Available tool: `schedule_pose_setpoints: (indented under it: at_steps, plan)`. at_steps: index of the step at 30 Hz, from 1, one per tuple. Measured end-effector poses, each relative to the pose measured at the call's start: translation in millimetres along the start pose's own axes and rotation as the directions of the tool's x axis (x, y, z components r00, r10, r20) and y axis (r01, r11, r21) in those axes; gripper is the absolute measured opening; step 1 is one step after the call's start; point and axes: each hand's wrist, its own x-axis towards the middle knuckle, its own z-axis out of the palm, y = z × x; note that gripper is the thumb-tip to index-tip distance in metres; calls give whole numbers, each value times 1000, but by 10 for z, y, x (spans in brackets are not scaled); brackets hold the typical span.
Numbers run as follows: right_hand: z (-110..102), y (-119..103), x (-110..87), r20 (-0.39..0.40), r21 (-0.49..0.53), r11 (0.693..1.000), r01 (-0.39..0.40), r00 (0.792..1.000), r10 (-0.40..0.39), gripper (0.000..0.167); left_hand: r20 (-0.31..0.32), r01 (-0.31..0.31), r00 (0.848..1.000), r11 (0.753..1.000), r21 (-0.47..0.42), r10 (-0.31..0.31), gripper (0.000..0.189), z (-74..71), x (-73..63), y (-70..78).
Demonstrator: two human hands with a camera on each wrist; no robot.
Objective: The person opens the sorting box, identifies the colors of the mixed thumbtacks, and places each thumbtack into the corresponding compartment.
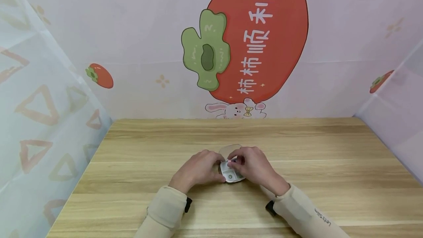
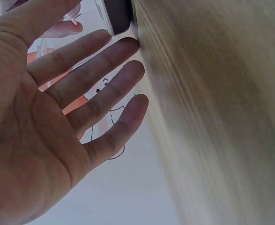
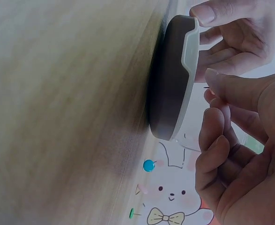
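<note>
A small compartment box (image 1: 228, 172), dark outside with a white divided inside, lies on the table with its clear lid (image 1: 230, 150) raised at the back. My left hand (image 1: 202, 166) holds its left side, thumb at the near corner and index finger at the far one; the other fingers (image 2: 114, 126) are spread straight. Over the box, my right hand (image 1: 252, 164) pinches a push pin (image 3: 212, 91) between thumb and index finger. The pin's dark point shows, but its head is mostly hidden. A small greenish piece (image 1: 230, 176) sits in a front compartment.
Beyond the box, a blue push pin (image 3: 148, 165) and a green push pin (image 3: 131, 213) lie on the table, with a pale pink one (image 3: 142, 189) between them. A printed cloth wall (image 1: 148, 94) stands along the table's back edge.
</note>
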Motion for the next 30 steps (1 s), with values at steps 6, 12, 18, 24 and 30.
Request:
schedule_pose_setpoints:
  at_steps: [6, 12, 18, 24, 30]
  plan:
    - [-1, -4, 3, -6, 0, 1000, 8, 1000, -8, 11, -6, -3, 1000, 1000, 5, 3, 44, -10, -3, 2]
    - [1, -8, 4, -11, 1, 1000, 9, 1000, -9, 13, -8, -10, 1000, 1000, 6, 10, 43, -11, 0, 2]
    - [-34, 0, -1, -5, 4, 1000, 23, 1000, -23, 12, 0, 2, 1000, 1000, 3, -2, 44, -8, -2, -9]
    - [-182, 21, 5, 4, 69, 997, 30, 1000, -31, 11, 1, 32, 1000, 999, 13, -32, 47, -28, -14, -17]
    - [-342, 99, 24, -27, 84, 996, -13, 1000, 15, 13, 18, 65, 998, 998, 1, -65, 50, -40, -18, -24]
